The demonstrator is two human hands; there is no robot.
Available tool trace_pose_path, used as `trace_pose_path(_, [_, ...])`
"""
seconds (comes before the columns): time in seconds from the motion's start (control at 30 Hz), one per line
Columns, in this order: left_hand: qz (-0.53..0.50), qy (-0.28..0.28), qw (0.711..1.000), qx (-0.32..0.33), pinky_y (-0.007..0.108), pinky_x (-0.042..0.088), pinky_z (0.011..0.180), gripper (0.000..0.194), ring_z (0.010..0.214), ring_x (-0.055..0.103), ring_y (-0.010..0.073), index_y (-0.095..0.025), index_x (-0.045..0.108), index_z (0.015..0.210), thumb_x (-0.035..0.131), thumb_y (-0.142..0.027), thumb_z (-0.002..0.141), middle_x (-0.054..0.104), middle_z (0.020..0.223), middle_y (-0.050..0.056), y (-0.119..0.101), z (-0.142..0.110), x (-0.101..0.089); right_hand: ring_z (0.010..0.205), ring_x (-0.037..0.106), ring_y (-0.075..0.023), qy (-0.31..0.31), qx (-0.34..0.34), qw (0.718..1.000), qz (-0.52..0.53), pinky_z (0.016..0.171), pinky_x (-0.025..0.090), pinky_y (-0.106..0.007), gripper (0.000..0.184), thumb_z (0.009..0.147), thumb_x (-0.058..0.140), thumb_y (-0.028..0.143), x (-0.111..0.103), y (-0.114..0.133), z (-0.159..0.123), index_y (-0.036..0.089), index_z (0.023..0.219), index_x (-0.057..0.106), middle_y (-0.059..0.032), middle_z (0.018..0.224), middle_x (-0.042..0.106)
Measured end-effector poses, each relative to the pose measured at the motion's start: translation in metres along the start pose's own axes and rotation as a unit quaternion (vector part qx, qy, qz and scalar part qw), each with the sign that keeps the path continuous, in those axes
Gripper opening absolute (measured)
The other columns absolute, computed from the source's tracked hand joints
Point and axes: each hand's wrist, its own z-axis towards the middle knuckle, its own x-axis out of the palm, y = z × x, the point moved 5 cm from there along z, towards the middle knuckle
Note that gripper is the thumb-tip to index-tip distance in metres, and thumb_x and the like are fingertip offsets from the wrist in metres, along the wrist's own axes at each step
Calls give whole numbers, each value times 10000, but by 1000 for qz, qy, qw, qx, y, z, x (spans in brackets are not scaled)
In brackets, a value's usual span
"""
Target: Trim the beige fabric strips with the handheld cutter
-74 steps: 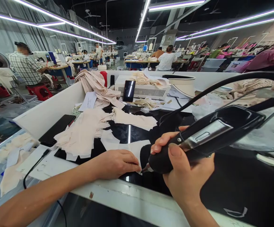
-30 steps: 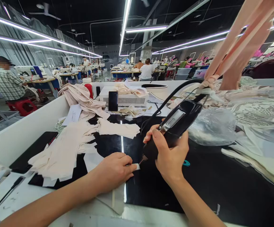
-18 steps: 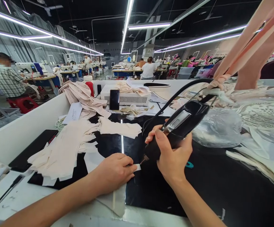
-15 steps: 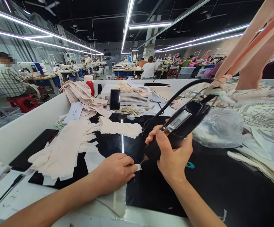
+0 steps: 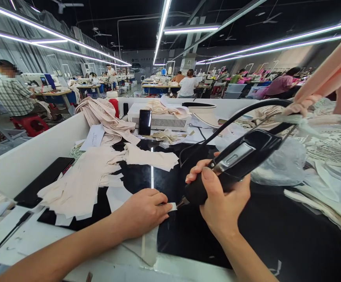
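Note:
My left hand [image 5: 147, 213] rests low on a black glossy sheet [image 5: 188, 235], fingers bent and pressed together over a thin white cloth piece [image 5: 149, 248]. A small white end of that piece sticks out past the fingertips. My right hand [image 5: 225, 199] is wrapped round a black corded hand-held cutter [image 5: 247, 150], tilted with its back end up to the right. Its narrow metal tip points down-left, close to the white end; whether they touch I cannot tell. Left of my hands lie stacked pale cloth pieces [image 5: 76, 182].
A vented white box [image 5: 167, 121] stands at the back, with a phone [image 5: 145, 122] propped before it. A dark tablet-like device [image 5: 44, 180] lies left. Plastic bags [image 5: 279, 164] and lace are heaped right. A pink cloth strip [image 5: 320, 82] hangs tied near the cutter's cord. Co-workers sit beyond.
Since the earliest frame, the white piece has shifted from beyond my left hand to beneath it, toward the front edge. In the last half second, the cutter has leaned further right.

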Motion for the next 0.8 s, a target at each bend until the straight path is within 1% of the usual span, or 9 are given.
trace_pose_path(0.13, [1,-6,1000,0,342,599,888,168,944,678,211,-144,714,1159,577,-233,1117,705,1055,71,0,0,-1,560,636,-143,-3,-1,1000,-16,557,570,-310,376,882,883,464,-2,-1,-3,276,1014,585,74,755,694])
trace_pose_path(0.27, [-1,-2,1000,3,340,598,895,148,954,683,208,-144,711,1138,590,-224,1110,706,1054,72,0,1,0,558,640,-149,-8,7,1000,-19,547,570,-312,405,862,894,468,-3,-2,-1,275,1007,570,71,760,697])
trace_pose_path(0.4, [-2,-4,1000,7,345,601,887,124,940,685,210,-133,711,1138,625,-207,1088,706,1046,70,1,1,1,555,631,-142,-18,-10,1000,-7,550,573,-304,414,858,898,469,-3,1,3,275,1007,564,77,754,689])
trace_pose_path(0.6, [-20,-2,1000,-4,341,599,908,130,970,694,205,-147,718,1170,633,-195,1083,716,1073,75,2,0,2,537,638,-143,-14,1,1000,-10,531,567,-300,454,839,910,488,2,-9,6,265,1008,554,78,754,696])
trace_pose_path(0.7, [-36,-6,999,-8,341,600,929,149,990,703,205,-147,715,1197,642,-197,1078,726,1102,83,3,-2,-2,538,642,-142,-10,-5,1000,-21,537,564,-301,443,848,905,476,2,-10,5,262,1019,556,77,757,700])
trace_pose_path(0.8, [-47,-16,999,-7,345,597,960,135,1001,706,207,-140,719,1175,644,-189,1073,731,1108,86,4,-7,-10,549,646,-141,-4,-13,1000,-24,554,567,-304,430,859,902,456,1,-7,4,263,1038,561,78,762,701])
